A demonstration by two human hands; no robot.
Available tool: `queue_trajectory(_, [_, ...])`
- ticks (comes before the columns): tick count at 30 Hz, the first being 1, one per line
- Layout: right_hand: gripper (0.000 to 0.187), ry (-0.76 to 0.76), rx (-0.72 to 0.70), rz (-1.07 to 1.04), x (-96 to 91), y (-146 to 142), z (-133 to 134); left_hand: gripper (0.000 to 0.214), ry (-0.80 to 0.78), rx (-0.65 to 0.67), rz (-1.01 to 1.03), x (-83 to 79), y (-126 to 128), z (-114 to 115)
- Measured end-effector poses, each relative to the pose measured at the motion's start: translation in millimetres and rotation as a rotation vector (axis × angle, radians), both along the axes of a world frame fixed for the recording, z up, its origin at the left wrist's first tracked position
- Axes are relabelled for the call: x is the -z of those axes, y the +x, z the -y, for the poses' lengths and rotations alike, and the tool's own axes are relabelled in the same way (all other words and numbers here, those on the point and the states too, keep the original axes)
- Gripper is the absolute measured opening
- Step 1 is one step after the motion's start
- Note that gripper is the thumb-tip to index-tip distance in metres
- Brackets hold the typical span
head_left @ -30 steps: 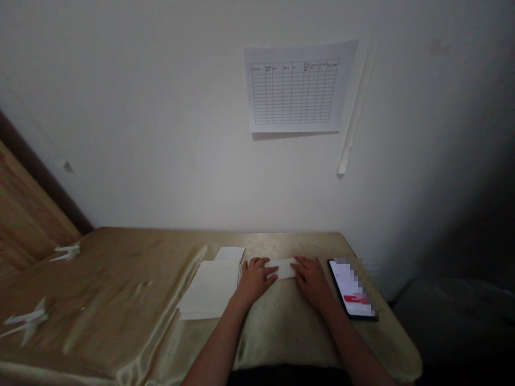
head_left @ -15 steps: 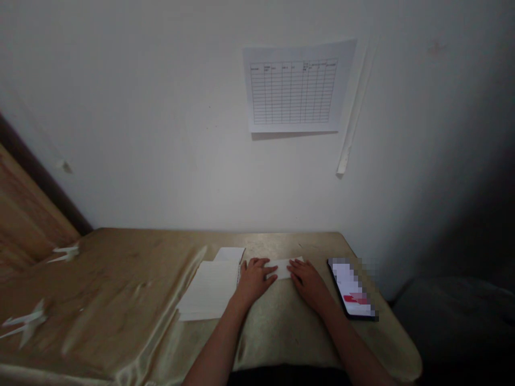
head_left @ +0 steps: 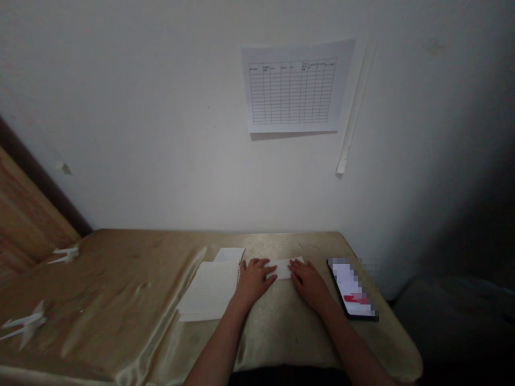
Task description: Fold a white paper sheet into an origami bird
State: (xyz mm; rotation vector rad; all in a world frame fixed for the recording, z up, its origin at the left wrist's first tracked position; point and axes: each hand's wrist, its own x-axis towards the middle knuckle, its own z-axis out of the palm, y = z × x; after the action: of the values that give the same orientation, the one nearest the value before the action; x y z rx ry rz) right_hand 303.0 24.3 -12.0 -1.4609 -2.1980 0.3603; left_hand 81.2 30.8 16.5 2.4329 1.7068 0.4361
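Observation:
A narrow folded strip of white paper [head_left: 286, 266] lies on the tan table [head_left: 281, 332] near the wall. My left hand [head_left: 254, 279] lies flat on the strip's left end, fingers spread. My right hand [head_left: 309, 281] lies flat on its right part, fingers stretched toward the left hand. Just left of my left hand sits a lined white notepad [head_left: 210, 289], with a smaller white sheet [head_left: 230, 254] behind it.
A phone [head_left: 352, 295] with a lit screen lies right of my right hand near the table's right edge. Two white folded paper planes [head_left: 24, 324] [head_left: 66, 253] rest at the far left. A printed table sheet [head_left: 295, 88] hangs on the wall.
My right hand has slid a little to the left along the paper strip, uncovering its right end. The left hand has stayed in place.

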Motion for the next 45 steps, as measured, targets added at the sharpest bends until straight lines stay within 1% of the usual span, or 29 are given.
queue_trajectory(6, [0.042, -0.004, 0.005, 0.014, -1.3, -0.8, 1.4, 0.033, 0.004, 0.000, -0.012, -1.2, 0.0, 0.3])
queue_trajectory(10, [0.040, 0.071, 0.024, 0.030, -1.1, -0.7, 2.5, 0.032, 0.008, 0.005, -0.014, -0.7, -0.4, 0.3])
queue_trajectory(13, [0.035, 0.143, 0.111, 0.031, -1.9, 0.8, 3.6, 0.032, 0.009, 0.004, -0.013, 0.0, -0.3, 0.1])
queue_trajectory(15, [0.031, 0.162, 0.180, 0.027, -3.0, 2.2, 4.6, 0.032, 0.006, -0.001, -0.010, 0.0, 0.2, 0.2])
queue_trajectory(18, [0.029, 0.176, 0.225, 0.024, -5.2, 3.5, 6.1, 0.032, 0.006, -0.002, -0.006, -0.7, 0.8, 0.8])
queue_trajectory(23, [0.029, 0.181, 0.227, 0.020, -7.8, 2.5, 7.8, 0.032, 0.004, -0.004, 0.000, -1.6, 0.7, 1.5])
queue_trajectory(45, [0.026, 0.160, 0.256, 0.017, -5.0, 2.8, 6.6, 0.034, -0.017, -0.007, -0.030, -4.0, 0.7, 2.1])
